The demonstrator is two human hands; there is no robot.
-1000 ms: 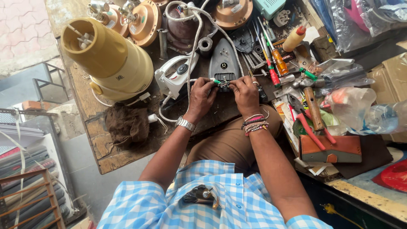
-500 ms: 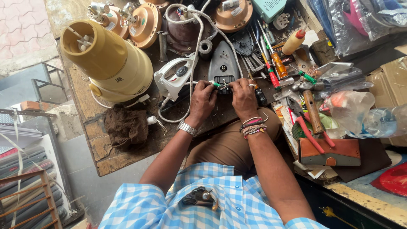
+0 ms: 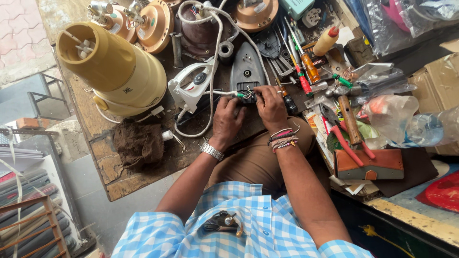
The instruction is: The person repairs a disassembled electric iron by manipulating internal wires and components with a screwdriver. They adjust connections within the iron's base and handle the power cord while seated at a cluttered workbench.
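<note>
A dark metal iron soleplate (image 3: 246, 67) lies flat on the worn wooden bench (image 3: 119, 177), with the iron's white plastic cover (image 3: 191, 86) beside it on the left. A white cord (image 3: 210, 57) runs to the soleplate's near end. My left hand (image 3: 227, 119), with a wristwatch, pinches the cord's coloured wire ends at that near end. My right hand (image 3: 270, 107), with beaded bracelets, grips the small terminal part there, fingers closed; what lies under the fingers is hidden.
A yellow mixer base (image 3: 114, 71) stands at the left, orange motor housings (image 3: 153, 24) behind it. A brown rag (image 3: 138, 143) lies near the bench edge. Several screwdrivers (image 3: 301, 67), a hammer (image 3: 349, 119), red pliers and a plastic bottle (image 3: 411, 124) crowd the right.
Both hands have stayed at the soleplate's near end, with small finger movements on the wires. The view has shifted slightly.
</note>
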